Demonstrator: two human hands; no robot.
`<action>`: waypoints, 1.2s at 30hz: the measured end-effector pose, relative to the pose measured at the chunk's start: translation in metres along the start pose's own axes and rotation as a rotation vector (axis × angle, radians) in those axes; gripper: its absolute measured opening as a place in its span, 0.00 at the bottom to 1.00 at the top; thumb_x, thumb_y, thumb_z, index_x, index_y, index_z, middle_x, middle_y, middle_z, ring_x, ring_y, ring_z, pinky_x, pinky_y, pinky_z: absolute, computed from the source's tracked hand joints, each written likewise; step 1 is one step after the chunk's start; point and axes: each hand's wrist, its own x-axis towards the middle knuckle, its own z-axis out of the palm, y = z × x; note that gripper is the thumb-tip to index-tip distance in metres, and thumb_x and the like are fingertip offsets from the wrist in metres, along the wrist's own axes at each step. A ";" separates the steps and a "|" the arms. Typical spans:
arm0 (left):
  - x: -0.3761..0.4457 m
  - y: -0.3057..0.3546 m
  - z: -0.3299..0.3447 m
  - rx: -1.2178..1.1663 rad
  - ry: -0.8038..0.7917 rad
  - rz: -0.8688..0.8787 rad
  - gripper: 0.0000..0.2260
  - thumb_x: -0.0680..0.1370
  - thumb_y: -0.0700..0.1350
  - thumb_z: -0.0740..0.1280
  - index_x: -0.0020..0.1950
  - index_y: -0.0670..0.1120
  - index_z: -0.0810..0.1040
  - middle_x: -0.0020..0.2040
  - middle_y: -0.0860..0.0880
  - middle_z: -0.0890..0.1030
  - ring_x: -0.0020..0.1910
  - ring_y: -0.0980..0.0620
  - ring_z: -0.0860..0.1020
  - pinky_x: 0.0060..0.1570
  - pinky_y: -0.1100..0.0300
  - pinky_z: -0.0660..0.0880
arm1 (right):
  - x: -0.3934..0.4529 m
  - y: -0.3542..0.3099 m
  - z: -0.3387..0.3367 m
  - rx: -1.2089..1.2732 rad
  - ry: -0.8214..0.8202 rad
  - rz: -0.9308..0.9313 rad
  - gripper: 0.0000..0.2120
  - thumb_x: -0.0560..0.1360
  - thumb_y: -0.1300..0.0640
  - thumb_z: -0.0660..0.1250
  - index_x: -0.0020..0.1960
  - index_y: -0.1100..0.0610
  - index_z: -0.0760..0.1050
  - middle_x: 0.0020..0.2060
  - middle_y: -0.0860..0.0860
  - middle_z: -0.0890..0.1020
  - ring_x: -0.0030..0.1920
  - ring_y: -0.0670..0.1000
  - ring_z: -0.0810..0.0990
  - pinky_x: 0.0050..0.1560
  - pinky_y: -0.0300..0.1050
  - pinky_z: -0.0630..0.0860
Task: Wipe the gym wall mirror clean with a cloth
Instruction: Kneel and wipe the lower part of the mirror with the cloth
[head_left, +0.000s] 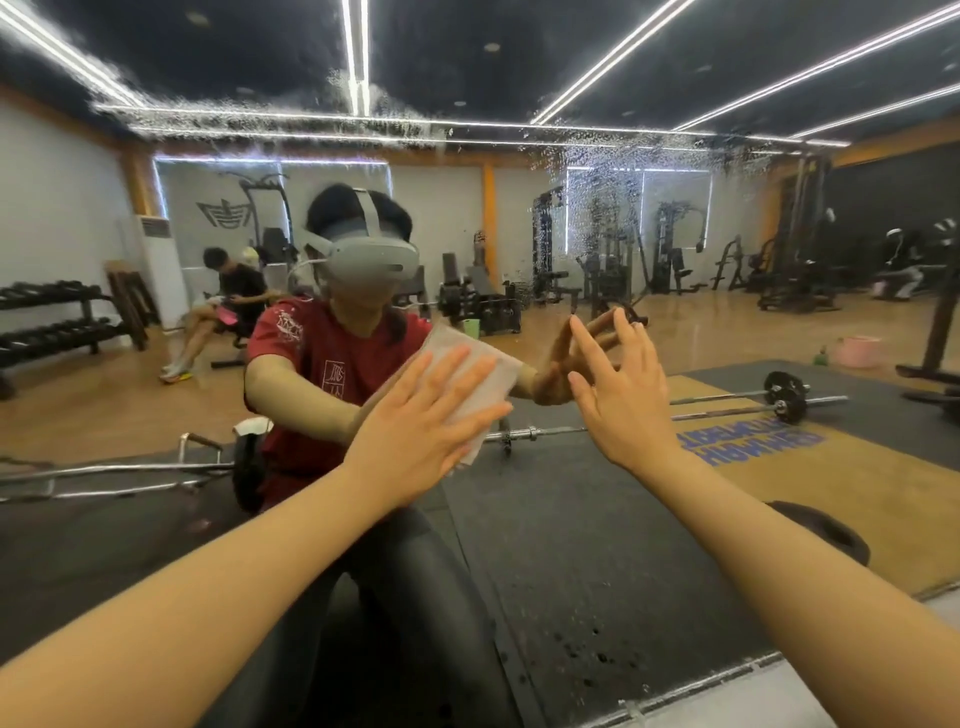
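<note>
The left hand (415, 415) lies flat over the cloth (483, 384) and hides most of it; only the top and right edge peek out. Both forearms run off the bottom edge. The mirror (571, 545) overflows every side. Droplets smear the reflected machines up top, too blurry to identify.

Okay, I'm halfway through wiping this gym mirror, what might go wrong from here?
1. The right hand has bare fingertips on the mirror, so it may leave fresh smudges.
2. The droplets sit high above the cloth; they could dry into streaks or get missed.
3. The left hand presses the cloth flat without gripping it, so it may slip.
</note>
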 end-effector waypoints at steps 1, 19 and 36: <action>-0.003 0.010 0.004 -0.013 0.008 0.021 0.26 0.78 0.53 0.57 0.77 0.56 0.64 0.79 0.41 0.59 0.77 0.36 0.55 0.75 0.41 0.45 | -0.001 0.000 0.001 -0.006 0.010 -0.007 0.28 0.81 0.47 0.58 0.79 0.43 0.56 0.79 0.61 0.55 0.77 0.65 0.53 0.68 0.70 0.64; 0.058 -0.064 -0.022 0.066 0.119 -0.329 0.28 0.81 0.57 0.49 0.81 0.53 0.51 0.81 0.42 0.51 0.79 0.37 0.49 0.76 0.40 0.45 | -0.003 0.003 0.008 -0.033 0.019 0.003 0.29 0.80 0.41 0.54 0.79 0.40 0.53 0.79 0.57 0.53 0.78 0.63 0.52 0.69 0.70 0.63; 0.122 -0.077 -0.035 0.052 0.061 -0.285 0.30 0.81 0.60 0.48 0.81 0.54 0.47 0.82 0.43 0.46 0.80 0.39 0.44 0.76 0.41 0.44 | -0.004 0.000 0.021 0.047 0.063 0.025 0.30 0.80 0.39 0.56 0.79 0.38 0.49 0.80 0.55 0.48 0.79 0.61 0.46 0.70 0.72 0.59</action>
